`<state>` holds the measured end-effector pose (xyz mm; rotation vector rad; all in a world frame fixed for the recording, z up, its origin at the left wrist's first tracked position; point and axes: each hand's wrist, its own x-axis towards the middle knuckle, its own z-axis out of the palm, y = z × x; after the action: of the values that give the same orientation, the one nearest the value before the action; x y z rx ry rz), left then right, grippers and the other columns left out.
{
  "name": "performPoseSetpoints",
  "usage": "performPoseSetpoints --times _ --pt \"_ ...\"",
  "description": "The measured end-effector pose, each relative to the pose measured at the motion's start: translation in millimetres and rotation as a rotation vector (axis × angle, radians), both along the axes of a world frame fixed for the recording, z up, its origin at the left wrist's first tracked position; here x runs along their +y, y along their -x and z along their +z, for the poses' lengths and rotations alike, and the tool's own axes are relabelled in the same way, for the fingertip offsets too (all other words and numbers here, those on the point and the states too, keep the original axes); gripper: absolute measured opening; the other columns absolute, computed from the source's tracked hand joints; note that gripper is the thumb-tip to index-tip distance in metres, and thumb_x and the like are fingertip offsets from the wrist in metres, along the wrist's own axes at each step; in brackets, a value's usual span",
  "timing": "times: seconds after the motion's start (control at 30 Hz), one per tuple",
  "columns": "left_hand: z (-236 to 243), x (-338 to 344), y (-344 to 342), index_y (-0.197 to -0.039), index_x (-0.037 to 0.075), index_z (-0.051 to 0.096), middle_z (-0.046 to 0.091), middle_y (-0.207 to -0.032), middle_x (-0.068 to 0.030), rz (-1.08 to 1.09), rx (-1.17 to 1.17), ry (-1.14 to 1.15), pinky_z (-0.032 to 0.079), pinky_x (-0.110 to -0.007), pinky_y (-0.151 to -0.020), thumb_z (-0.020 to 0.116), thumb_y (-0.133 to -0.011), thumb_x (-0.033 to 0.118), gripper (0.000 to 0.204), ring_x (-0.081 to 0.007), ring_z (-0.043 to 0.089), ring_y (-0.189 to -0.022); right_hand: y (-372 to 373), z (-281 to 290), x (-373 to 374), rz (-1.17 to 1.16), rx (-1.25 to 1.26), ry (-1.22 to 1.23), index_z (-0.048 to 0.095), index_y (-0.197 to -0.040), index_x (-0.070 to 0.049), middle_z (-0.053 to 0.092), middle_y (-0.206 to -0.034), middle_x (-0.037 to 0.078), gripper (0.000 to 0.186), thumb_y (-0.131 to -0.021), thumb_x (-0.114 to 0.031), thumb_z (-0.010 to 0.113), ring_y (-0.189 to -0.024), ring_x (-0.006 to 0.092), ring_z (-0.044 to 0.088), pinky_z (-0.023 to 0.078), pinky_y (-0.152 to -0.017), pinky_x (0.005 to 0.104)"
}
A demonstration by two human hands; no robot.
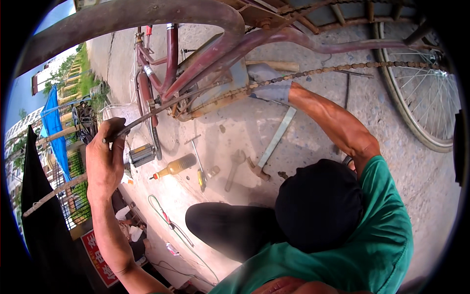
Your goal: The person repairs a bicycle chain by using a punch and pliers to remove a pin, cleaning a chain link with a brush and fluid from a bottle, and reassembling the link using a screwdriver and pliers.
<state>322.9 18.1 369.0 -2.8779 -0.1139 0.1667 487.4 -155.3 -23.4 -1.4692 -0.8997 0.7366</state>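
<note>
My bare left hand (106, 159) is closed around one end of a long, thin metal rod (142, 119). From my fist the rod runs up across the maroon frame (171, 63) of a cycle. Just below the rod, beside my fingers, is a pedal (142, 155). My right hand (269, 88), in a grey glove, reaches in behind the rusty chain (313, 73) near the chain guard (215, 100). Its fingers are hidden by the chain and the guard, so their grip does not show.
On the concrete lie a hammer (277, 139), a wrench (236, 166), a bottle of yellowish liquid (175, 166) and a yellow-handled tool (201, 179). A spoked wheel (387, 73) stands at right. My knee (215, 228) is below the tools. A cord (169, 223) trails at lower left.
</note>
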Motion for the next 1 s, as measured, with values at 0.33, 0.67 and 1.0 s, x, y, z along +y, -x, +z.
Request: performPoseSetpoints --times 0.33,0.67,1.0 --pt "-5.9 -29.3 -11.5 -0.158 0.004 0.031 0.073 -0.089 -0.0172 0.630 -0.238 1.074 0.053 -0.027 -0.051 0.056 -0.107 0.019 0.059 -0.0183 0.068 -0.058 2.9 12.8 -5.3 -0.015 0.047 0.020 0.068 -0.110 0.001 0.070 -0.096 0.018 0.027 -0.086 -0.010 0.065 -0.087 0.0277 0.064 0.052 -0.080 0.0385" --pt "5.6 5.1 19.0 -0.134 -0.006 0.059 0.070 -0.089 -0.0133 0.480 -0.311 1.059 0.058 -0.032 -0.073 0.056 -0.107 0.019 0.037 -0.0186 0.068 -0.076 7.9 -3.8 7.0 -0.026 0.049 0.001 0.067 -0.114 0.001 0.070 -0.097 0.016 0.029 -0.088 -0.013 0.066 -0.086 0.0246 0.064 0.051 -0.078 0.0369" --pt "7.3 -23.5 13.0 -0.097 -0.002 0.069 0.053 -0.065 0.0030 0.414 -0.172 0.535 0.039 -0.025 -0.049 0.066 -0.104 0.031 0.034 -0.0043 0.048 -0.057 5.8 -18.6 3.5 -0.095 0.091 -0.027 0.068 -0.115 0.001 0.069 -0.097 0.016 0.029 -0.090 -0.015 0.066 -0.086 0.0238 0.063 0.050 -0.077 0.0371"
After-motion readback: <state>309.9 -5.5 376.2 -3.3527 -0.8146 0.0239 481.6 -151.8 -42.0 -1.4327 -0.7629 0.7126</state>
